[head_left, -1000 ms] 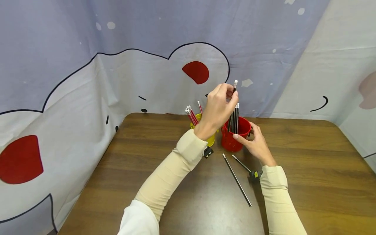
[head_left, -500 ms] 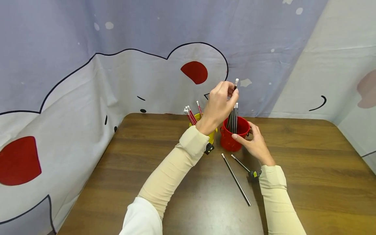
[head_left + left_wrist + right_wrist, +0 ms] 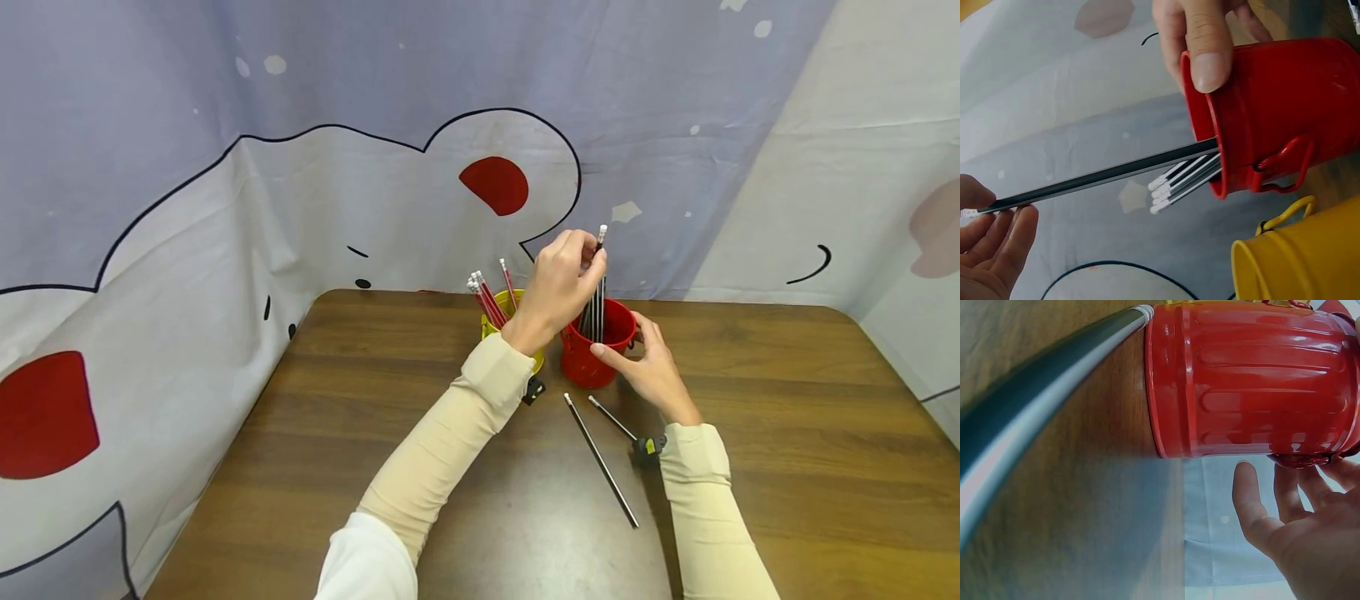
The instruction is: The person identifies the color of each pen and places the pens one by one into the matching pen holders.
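Note:
My left hand [image 3: 558, 283] pinches a black pencil [image 3: 1104, 177] near its white eraser end, above the red bucket [image 3: 588, 367]. In the left wrist view the pencil's other end passes inside the bucket's rim, where it is hidden. Several other black pencils [image 3: 1172, 190] stand in the bucket, erasers up. My right hand [image 3: 656, 371] holds the bucket from the right, thumb over the near rim and fingers round the far side by the handle lug.
Left of the red bucket stands a yellow bucket [image 3: 1297, 256] with several red pencils [image 3: 491, 304], partly behind my left arm. Two black pencils lie on the wooden table [image 3: 322, 417] in front: a long one [image 3: 600, 458] and one partly hidden [image 3: 613, 418]. A printed curtain hangs behind.
My left hand rose slightly, then came down with the black pencil, bringing it lower into the red bucket. The right hand keeps its hold on the bucket.

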